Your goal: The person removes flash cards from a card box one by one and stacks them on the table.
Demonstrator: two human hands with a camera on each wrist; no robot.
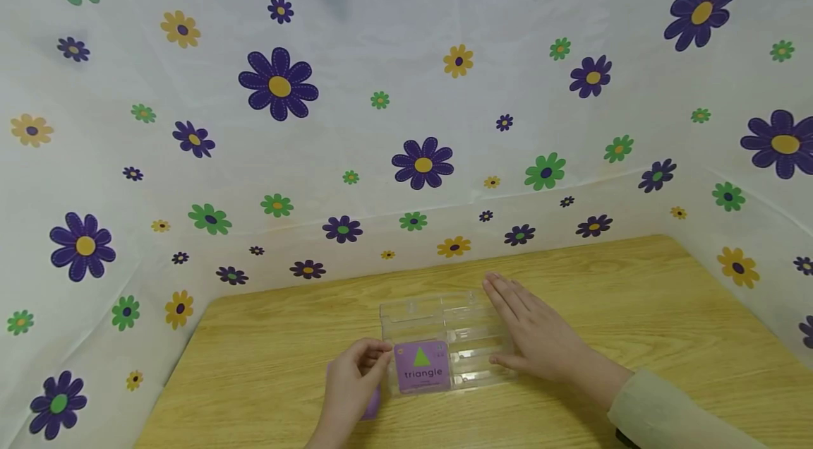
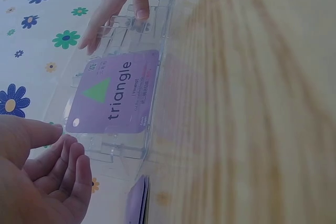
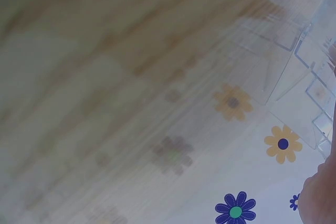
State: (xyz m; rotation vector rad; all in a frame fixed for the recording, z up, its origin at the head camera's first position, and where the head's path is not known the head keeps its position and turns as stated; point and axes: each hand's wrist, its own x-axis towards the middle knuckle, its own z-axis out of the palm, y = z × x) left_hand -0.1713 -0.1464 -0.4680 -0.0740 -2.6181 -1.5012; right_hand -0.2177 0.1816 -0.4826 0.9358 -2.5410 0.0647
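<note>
A purple flashcard (image 1: 422,366) printed with a green triangle and the word "triangle" leans in the lower left part of a clear plastic tiered card holder (image 1: 480,336). My left hand (image 1: 356,378) is at the card's upper left corner, thumb and fingertips close together beside it and fingers loosely bent; the whole corner shows in the left wrist view (image 2: 76,123). My right hand (image 1: 540,332) lies along the holder's right side, fingers straight and pointing away, thumb near its lower right edge. Beneath the left hand, a small stack of purple cards (image 1: 372,403) is partly hidden.
The holder stands on a wood-grain table (image 1: 273,343). A white sheet with printed flowers (image 1: 356,124) rises behind the table and along both sides.
</note>
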